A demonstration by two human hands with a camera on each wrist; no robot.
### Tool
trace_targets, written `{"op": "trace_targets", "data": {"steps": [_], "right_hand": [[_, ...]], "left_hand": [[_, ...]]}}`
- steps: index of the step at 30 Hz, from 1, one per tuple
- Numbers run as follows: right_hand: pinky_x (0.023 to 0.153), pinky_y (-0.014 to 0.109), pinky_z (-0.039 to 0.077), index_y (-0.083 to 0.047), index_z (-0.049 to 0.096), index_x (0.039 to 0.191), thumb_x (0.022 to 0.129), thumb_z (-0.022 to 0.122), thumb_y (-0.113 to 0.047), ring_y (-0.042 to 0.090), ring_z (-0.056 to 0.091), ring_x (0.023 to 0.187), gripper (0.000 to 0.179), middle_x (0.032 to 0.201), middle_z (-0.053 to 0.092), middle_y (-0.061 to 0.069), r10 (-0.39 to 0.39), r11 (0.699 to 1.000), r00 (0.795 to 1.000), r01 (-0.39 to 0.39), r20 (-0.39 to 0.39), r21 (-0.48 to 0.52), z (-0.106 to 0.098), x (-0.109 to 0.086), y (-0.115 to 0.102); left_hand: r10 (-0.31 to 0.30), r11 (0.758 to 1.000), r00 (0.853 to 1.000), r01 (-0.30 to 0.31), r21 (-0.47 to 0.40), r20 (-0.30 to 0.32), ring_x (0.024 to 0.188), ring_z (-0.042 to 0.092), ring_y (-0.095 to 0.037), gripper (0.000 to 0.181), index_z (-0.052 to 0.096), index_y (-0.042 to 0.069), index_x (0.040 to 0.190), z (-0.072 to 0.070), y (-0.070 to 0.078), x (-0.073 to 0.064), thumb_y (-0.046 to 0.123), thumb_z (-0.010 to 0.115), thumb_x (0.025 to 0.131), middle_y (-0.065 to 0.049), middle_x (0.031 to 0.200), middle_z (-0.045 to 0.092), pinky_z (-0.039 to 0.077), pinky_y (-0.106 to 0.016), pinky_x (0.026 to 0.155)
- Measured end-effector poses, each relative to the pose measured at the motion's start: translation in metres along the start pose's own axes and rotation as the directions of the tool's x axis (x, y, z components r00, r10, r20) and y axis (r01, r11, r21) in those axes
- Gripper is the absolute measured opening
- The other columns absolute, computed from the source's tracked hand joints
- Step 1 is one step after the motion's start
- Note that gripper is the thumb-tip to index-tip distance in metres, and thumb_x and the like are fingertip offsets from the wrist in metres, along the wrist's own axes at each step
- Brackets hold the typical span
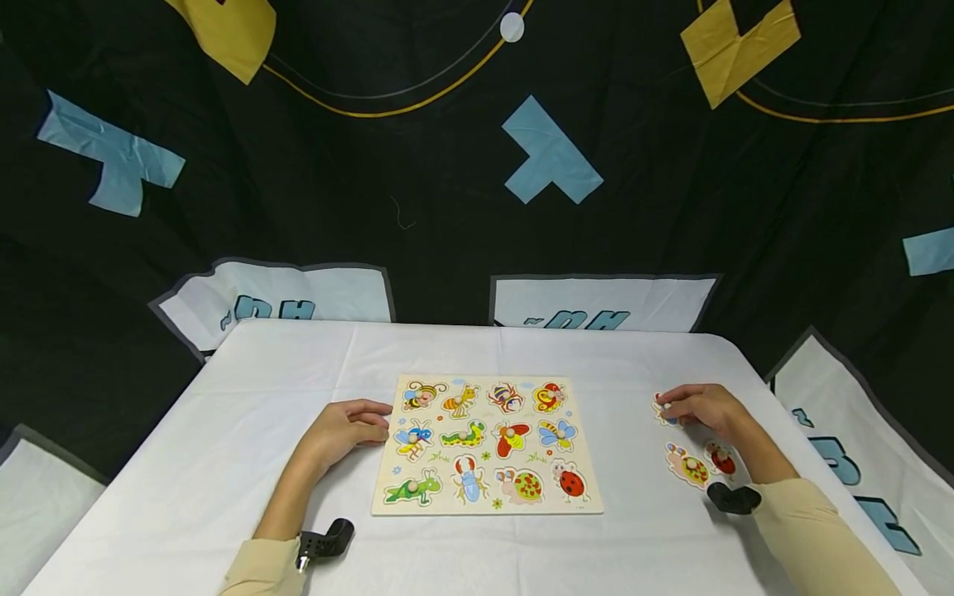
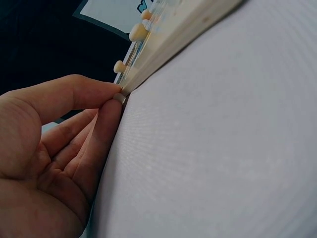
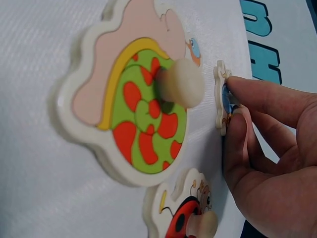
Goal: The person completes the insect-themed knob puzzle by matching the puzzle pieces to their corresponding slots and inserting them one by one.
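A wooden peg puzzle board (image 1: 484,455) with colourful insect pictures lies on the table. My left hand (image 1: 345,430) is at its left side, the index finger and thumb touching the edge; the left wrist view shows this hand (image 2: 64,144) with the tips together there. Off to the right, my right hand (image 1: 704,407) pinches the knob of a small blue puzzle piece (image 3: 225,101), partly covered by the fingers. Nearer me lie a snail piece (image 1: 687,466) and a ladybug piece (image 1: 720,458), both knob up. Whether the blue piece touches the table is hard to tell.
A white cloth covers the table (image 1: 447,555). Behind it hangs a black curtain (image 1: 417,207) with blue and yellow shapes. Black wrist devices (image 1: 325,542) sit at both cuffs; the right one is close to the snail and ladybug pieces.
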State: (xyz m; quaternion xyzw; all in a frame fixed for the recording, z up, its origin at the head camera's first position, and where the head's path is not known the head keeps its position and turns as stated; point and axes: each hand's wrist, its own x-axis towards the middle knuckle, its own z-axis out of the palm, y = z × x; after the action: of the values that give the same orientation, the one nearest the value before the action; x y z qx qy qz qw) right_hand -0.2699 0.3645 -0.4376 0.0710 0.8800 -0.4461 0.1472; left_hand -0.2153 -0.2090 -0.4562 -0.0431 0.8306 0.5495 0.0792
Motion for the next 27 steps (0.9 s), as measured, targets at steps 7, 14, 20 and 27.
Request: {"op": "trace_targets", "data": {"steps": [7,14,20,27], "right_hand": [[0.073,0.029,0.047,0.000,0.074,0.113,0.087,0.077,-0.015,0.015,0.055,0.084,0.031,0.094,0.066,-0.006,-0.001,1.000,1.000,0.001,-0.012,0.018,0.0015,-0.0001,0.0016],[0.072,0.028,0.047,0.000,0.075,0.112,0.086,0.076,-0.016,0.015,0.055,0.083,0.030,0.091,0.066,-0.006,-0.004,1.000,1.000,0.004,-0.024,0.017,0.0027,-0.0023,-0.0004],[0.071,0.027,0.050,0.000,0.076,0.110,0.085,0.077,-0.013,0.012,0.057,0.082,0.028,0.094,0.067,-0.007,0.009,1.000,1.000,-0.008,-0.021,0.029,0.0025,-0.0029,-0.0024],[0.072,0.028,0.049,0.000,0.077,0.110,0.085,0.077,-0.014,0.014,0.056,0.084,0.029,0.096,0.068,-0.005,0.025,0.999,0.999,-0.024,-0.025,0.024,0.0022,-0.0023,-0.0033]], "left_hand": [[0.010,1.000,1.000,-0.010,0.019,-0.012,0.082,0.068,-0.011,0.045,0.070,0.002,0.123,0.0004,-0.0019,0.0007,0.007,0.081,0.079,-0.005,0.094,0.076,0.053,-0.024,0.073],[0.009,1.000,1.000,-0.009,0.001,-0.009,0.082,0.068,-0.010,0.046,0.070,0.001,0.124,0.0001,-0.0025,0.0013,0.006,0.080,0.080,-0.005,0.094,0.075,0.054,-0.024,0.072],[0.025,1.000,1.000,-0.025,0.018,-0.007,0.084,0.068,-0.009,0.046,0.070,0.001,0.123,-0.0006,-0.0026,0.0013,0.007,0.081,0.079,-0.005,0.094,0.076,0.054,-0.023,0.073],[0.016,1.000,1.000,-0.016,0.015,-0.008,0.083,0.068,-0.010,0.046,0.070,0.002,0.123,-0.0009,-0.0026,0.0019,0.007,0.081,0.079,-0.005,0.095,0.076,0.054,-0.024,0.073]]}}
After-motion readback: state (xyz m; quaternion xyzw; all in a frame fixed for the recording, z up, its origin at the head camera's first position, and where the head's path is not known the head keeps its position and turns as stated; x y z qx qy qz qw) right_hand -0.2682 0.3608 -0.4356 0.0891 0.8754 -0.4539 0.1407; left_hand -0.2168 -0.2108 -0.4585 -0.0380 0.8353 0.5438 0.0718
